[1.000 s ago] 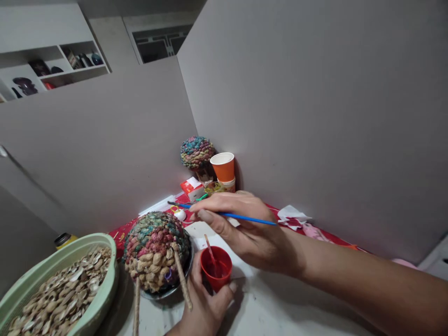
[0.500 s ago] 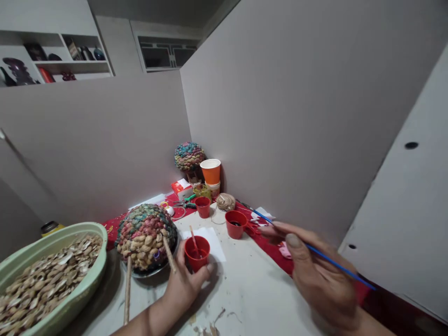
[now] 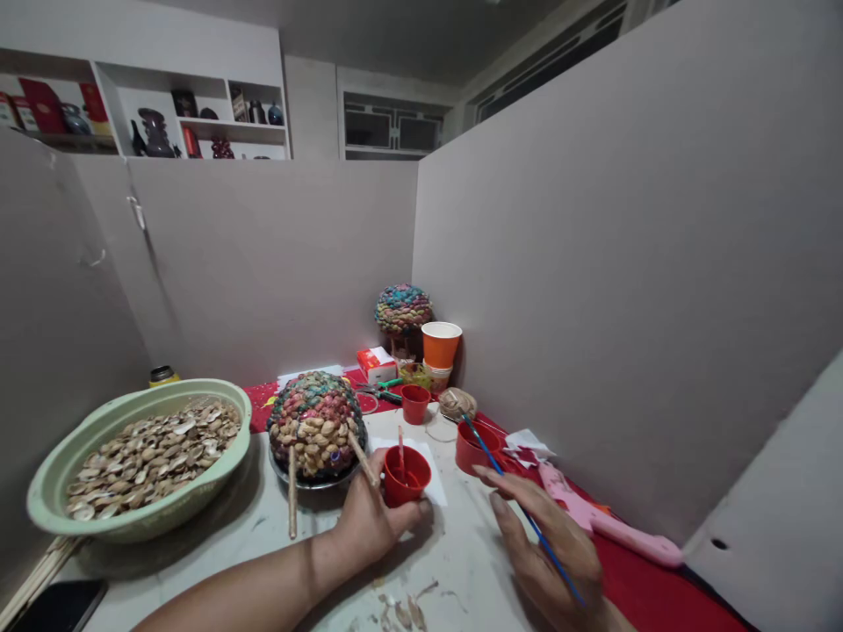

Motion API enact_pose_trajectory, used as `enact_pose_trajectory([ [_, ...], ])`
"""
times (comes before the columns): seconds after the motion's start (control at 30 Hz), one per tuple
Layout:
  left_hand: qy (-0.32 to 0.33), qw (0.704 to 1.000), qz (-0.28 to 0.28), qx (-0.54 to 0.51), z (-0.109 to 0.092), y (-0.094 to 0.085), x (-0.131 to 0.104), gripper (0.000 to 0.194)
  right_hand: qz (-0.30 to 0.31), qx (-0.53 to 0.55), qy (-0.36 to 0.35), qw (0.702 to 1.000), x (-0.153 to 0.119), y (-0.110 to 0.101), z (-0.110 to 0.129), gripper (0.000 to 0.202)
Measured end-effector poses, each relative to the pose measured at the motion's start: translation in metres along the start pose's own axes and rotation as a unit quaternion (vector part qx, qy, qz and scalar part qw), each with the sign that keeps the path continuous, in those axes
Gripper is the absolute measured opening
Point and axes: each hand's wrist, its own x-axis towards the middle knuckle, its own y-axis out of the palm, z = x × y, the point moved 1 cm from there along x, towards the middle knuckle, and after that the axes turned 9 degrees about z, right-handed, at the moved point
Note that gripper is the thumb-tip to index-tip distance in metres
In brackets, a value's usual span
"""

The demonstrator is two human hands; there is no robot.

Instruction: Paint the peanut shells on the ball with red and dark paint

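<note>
My left hand (image 3: 370, 518) is wrapped round a small red cup (image 3: 416, 493) that has a stick standing in it. Close by on the left, a dome covered in peanut shells (image 3: 316, 426) rests in a metal bowl (image 3: 290, 478); its upper part is coloured green and red, its lower part bare shell. Two wooden sticks jut from the dome toward me. Between the fingers of my right hand (image 3: 550, 544) is a thin blue paintbrush (image 3: 536, 528), its tip over another red cup (image 3: 471, 456). Whether the bristles touch anything in that cup, I cannot tell.
A green basin (image 3: 85, 527) of peanut shells stands at left, with a phone (image 3: 62, 606) below it. Further back are a third red cup (image 3: 415, 405), twine (image 3: 457, 403), an orange paper cup (image 3: 441, 349) and a finished-looking coloured dome (image 3: 403, 309). A pink glue gun (image 3: 612, 522) lies right.
My right hand has moved left with the paintbrush, bringing the tip over the red cup. The view has swung left. My left hand still grips its cup.
</note>
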Motion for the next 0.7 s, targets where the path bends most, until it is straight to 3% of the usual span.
enact_pose_trajectory([
  [0.4,-0.018,0.999,-0.003,0.037,0.007,-0.005,0.011,0.043,-0.067,-0.066,0.042,0.995,0.013,0.001,-0.013,0.031],
  [0.7,-0.025,0.998,0.006,0.049,0.014,-0.009,0.023,0.026,0.029,-0.087,0.161,0.983,0.02,0.014,-0.031,0.062],
])
